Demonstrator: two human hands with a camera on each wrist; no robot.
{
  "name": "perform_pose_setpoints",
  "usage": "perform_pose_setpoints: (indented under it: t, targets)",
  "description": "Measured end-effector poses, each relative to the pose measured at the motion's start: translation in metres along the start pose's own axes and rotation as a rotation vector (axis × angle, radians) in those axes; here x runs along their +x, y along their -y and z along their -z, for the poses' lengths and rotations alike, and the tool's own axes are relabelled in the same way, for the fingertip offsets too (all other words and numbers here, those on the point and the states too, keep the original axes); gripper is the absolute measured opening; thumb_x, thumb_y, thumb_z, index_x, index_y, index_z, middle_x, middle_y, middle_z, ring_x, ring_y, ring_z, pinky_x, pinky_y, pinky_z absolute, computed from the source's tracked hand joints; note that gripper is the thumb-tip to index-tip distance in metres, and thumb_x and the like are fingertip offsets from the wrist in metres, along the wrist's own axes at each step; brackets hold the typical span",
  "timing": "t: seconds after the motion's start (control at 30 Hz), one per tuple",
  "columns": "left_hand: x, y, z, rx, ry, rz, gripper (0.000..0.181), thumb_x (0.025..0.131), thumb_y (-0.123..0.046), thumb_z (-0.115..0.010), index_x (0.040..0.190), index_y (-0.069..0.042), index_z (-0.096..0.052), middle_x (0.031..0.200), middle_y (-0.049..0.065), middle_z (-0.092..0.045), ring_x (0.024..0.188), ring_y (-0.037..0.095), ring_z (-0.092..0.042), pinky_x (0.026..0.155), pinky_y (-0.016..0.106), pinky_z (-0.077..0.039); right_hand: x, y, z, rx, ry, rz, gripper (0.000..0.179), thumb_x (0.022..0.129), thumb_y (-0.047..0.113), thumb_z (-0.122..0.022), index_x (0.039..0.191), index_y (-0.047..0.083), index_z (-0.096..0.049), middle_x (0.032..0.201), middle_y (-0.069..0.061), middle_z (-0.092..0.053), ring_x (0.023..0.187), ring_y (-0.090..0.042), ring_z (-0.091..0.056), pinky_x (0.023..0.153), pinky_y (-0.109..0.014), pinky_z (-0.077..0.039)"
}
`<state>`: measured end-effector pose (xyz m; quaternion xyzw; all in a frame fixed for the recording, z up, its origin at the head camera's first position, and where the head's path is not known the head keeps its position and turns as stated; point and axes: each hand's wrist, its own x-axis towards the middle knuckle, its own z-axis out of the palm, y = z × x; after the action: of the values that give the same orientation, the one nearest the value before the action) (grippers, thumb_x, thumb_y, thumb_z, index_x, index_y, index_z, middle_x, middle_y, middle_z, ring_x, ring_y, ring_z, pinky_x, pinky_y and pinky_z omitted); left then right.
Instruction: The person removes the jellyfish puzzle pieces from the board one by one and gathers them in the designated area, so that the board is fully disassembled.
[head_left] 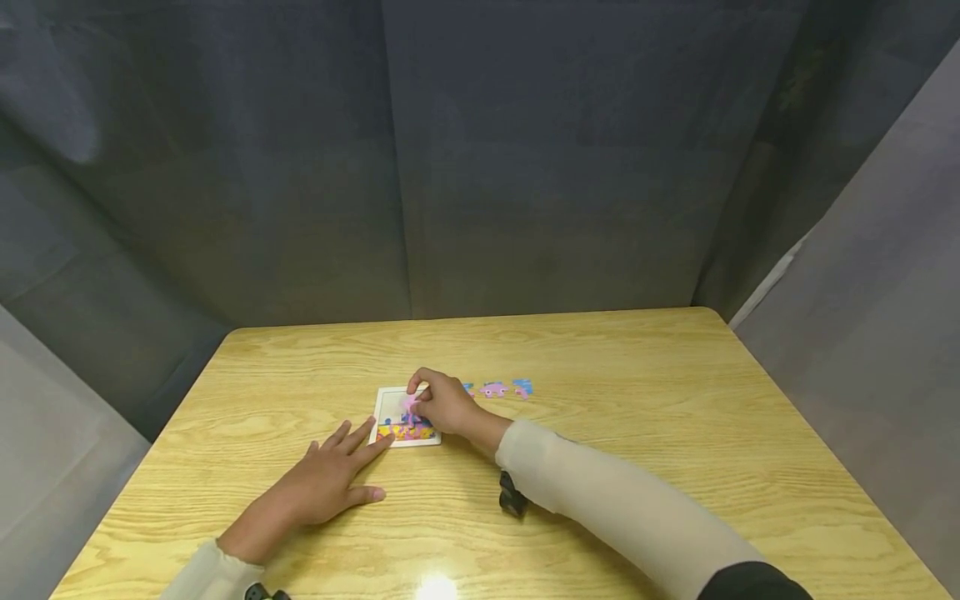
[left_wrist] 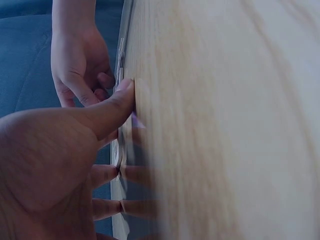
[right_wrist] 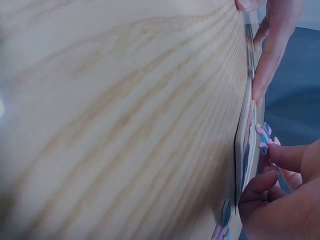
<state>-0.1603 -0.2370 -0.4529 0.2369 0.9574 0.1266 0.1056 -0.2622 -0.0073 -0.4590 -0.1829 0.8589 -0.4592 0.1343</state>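
1. Two bare hands work at a white-framed jigsaw tray (head_left: 416,443), which lies on our wood-grain worktop (head_left: 637,417) somewhat left of midway between its left and right edges.
2. With our right hand (head_left: 446,402) we grasp a pink and blue puzzle piece (right_wrist: 266,137); the fingers pinch it over the tray. We cannot tell whether its lower end touches the board.
3. Our left hand (head_left: 330,479) lies palm down, its fingers straight, spread and released; fingertips touch the tray at the side facing the worktop's left edge, and the thumb stands apart, toward us.
4. Inside the frame we see a yellow, pink and blue picture strip along the side nearest us, with pale backing beyond it, toward the worktop's far edge.
5. Toward the right edge, beside the tray, we have loose puzzle pieces (head_left: 493,389) in a row, pink and blue; our right hand partly hides the one closest to the tray.
6. Behind the far edge hangs a dark cloth (head_left: 525,167); we wear light sleeves (head_left: 622,492).
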Motion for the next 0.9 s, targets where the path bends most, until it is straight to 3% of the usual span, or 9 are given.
perform_pose_setpoints:
  t: [0.4, 0.73, 0.9]
  targets:
    - [0.0, 0.001, -0.001, 0.001, -0.002, -0.001, 0.078, 0.097, -0.06, -0.06, 0.162, -0.025, -0.036, 0.17, 0.016, -0.02, 0.151, 0.056, -0.02, 0.101, 0.087, -0.026, -0.011, -0.008, 0.013, -0.001, -0.01, -0.012, 0.017, 0.099, 0.008, -0.07, 0.115, 0.012, -0.064, 0.093, -0.003, -0.068, 0.078, -0.017, -0.064, 0.068, -0.028, -0.051]
    - [0.0, -0.001, 0.0, -0.006, 0.0, 0.005, 0.078, 0.097, -0.06, -0.06, 0.162, -0.025, -0.036, 0.171, 0.016, -0.02, 0.151, 0.056, -0.02, 0.102, 0.086, -0.025, -0.023, -0.018, 0.031, 0.038, 0.014, 0.0, 0.02, 0.099, 0.005, -0.069, 0.118, 0.007, -0.062, 0.091, -0.007, -0.067, 0.066, -0.013, -0.054, 0.054, -0.021, -0.043]
    - [0.001, -0.001, -0.001, -0.009, -0.007, 0.007, 0.077, 0.097, -0.059, -0.062, 0.162, -0.025, -0.037, 0.17, 0.016, -0.021, 0.151, 0.055, -0.02, 0.103, 0.086, -0.025, -0.029, -0.025, 0.038, 0.04, 0.015, 0.011, 0.02, 0.099, 0.004, -0.068, 0.118, 0.004, -0.061, 0.091, -0.007, -0.066, 0.071, -0.016, -0.058, 0.056, -0.022, -0.044]
